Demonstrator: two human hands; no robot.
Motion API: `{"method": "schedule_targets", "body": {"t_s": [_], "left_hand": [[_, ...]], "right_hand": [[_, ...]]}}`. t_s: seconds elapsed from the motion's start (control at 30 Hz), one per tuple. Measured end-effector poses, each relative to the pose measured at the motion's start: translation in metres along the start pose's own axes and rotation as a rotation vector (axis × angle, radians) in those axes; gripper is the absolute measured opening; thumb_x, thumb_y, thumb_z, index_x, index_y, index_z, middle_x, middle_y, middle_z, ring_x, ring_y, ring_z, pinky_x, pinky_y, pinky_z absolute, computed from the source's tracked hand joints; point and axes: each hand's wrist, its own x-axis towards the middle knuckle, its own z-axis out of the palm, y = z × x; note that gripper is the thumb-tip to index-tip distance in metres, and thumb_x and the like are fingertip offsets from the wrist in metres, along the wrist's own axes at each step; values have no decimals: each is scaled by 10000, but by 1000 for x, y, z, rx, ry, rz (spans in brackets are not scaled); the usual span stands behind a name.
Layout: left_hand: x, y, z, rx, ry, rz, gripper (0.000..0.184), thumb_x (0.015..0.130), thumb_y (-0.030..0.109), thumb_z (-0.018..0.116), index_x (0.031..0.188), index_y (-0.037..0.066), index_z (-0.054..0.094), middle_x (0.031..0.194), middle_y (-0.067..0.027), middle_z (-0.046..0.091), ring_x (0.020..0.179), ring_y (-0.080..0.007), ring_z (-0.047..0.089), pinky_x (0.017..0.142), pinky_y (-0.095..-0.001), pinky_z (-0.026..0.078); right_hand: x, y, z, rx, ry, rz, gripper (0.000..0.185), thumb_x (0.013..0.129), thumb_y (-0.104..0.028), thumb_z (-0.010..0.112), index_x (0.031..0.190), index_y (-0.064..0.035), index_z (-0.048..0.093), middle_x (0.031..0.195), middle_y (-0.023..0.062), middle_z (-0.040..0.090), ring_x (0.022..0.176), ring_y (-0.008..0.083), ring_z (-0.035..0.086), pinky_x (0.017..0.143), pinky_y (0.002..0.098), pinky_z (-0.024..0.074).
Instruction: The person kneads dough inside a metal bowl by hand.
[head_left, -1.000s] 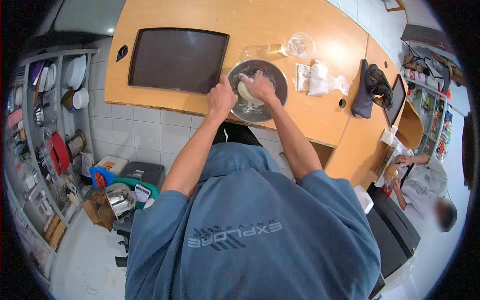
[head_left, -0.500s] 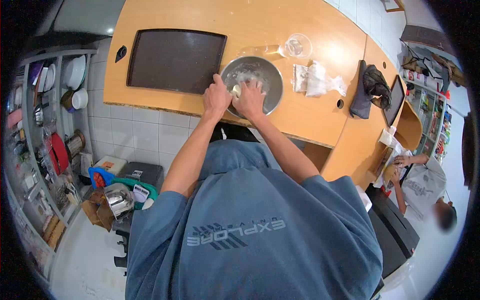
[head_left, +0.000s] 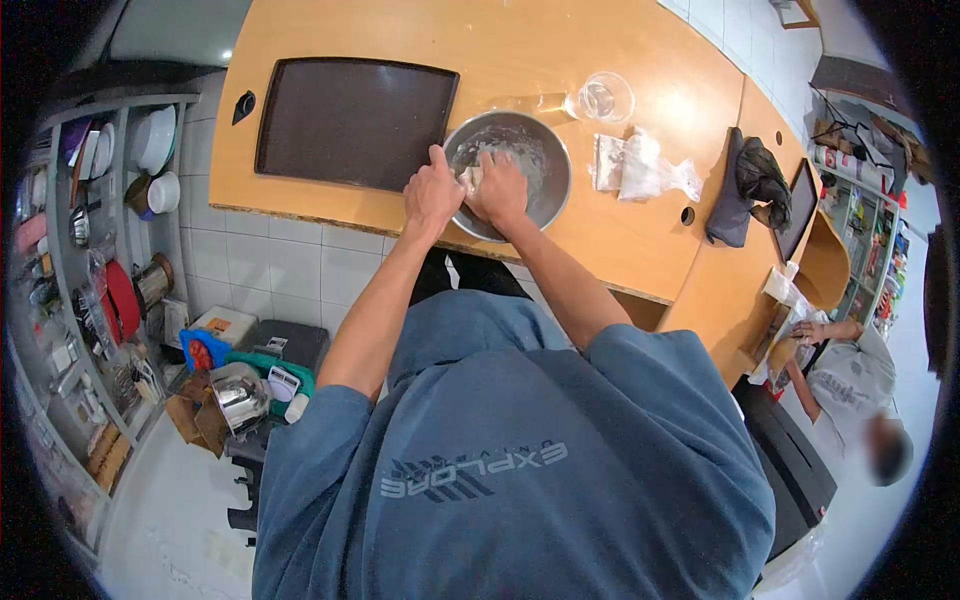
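Observation:
A metal mixing bowl (head_left: 553, 180) stands at the table's front edge, its inside smeared with white, floury residue. My left hand (head_left: 431, 197) is closed on the bowl's left rim, thumb pointing up. Inside the bowl, my right hand (head_left: 500, 190) presses its curled fingers into a pale lump of dough (head_left: 468, 178) close to the left wall. Most of the dough is hidden beneath that hand.
Left of the bowl lies a dark baking tray (head_left: 350, 120). A clear plastic cup (head_left: 606, 97) and plastic bags of white powder (head_left: 640, 165) are to the right. Farther right lies dark cloth (head_left: 728, 195); another person (head_left: 850, 375) handles something brown at the side table.
My right hand has shifted slightly down and left in the bowl, its fingers curling more over the dough. The left hand keeps its place on the rim.

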Motion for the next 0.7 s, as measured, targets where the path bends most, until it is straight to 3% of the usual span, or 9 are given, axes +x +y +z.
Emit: {"method": "schedule_targets", "body": {"t_s": [0.17, 0.37, 0.57, 0.7], "left_hand": [[6, -1, 0, -7, 24, 14, 358, 923, 201, 622, 1133, -12, 426, 846, -299, 702, 825, -509, 693, 739, -610, 540], [6, -3, 8, 19, 20, 8, 380, 908, 185, 633, 1155, -18, 428, 880, -296, 712, 848, -499, 702, 757, -606, 546], [2, 1, 0, 32, -12, -1, 440, 863, 159, 669, 1182, -21, 427, 922, -298, 711, 902, -491, 701, 791, -583, 551], [3, 0, 3, -6, -26, -29, 450, 854, 145, 669, 1193, -24, 427, 939, -300, 708, 925, -486, 699, 805, -575, 554]], "right_hand": [[30, 5, 4, -44, -124, 81, 478, 914, -473, 546, 1066, -41, 685, 990, 250, 707, 915, 412, 713, 824, 526, 564], [37, 11, -5, 79, -262, 195, 536, 912, -496, 550, 1084, -6, 684, 1055, 281, 715, 961, 436, 711, 855, 537, 558], [26, 19, -40, 86, -276, 199, 588, 842, -473, 681, 1151, 26, 656, 1060, 263, 726, 980, 438, 710, 874, 522, 560], [5, 12, -43, -44, -204, 52, 538, 805, -415, 742, 1150, -6, 679, 1128, 275, 686, 1058, 453, 668, 886, 535, 551]]}}
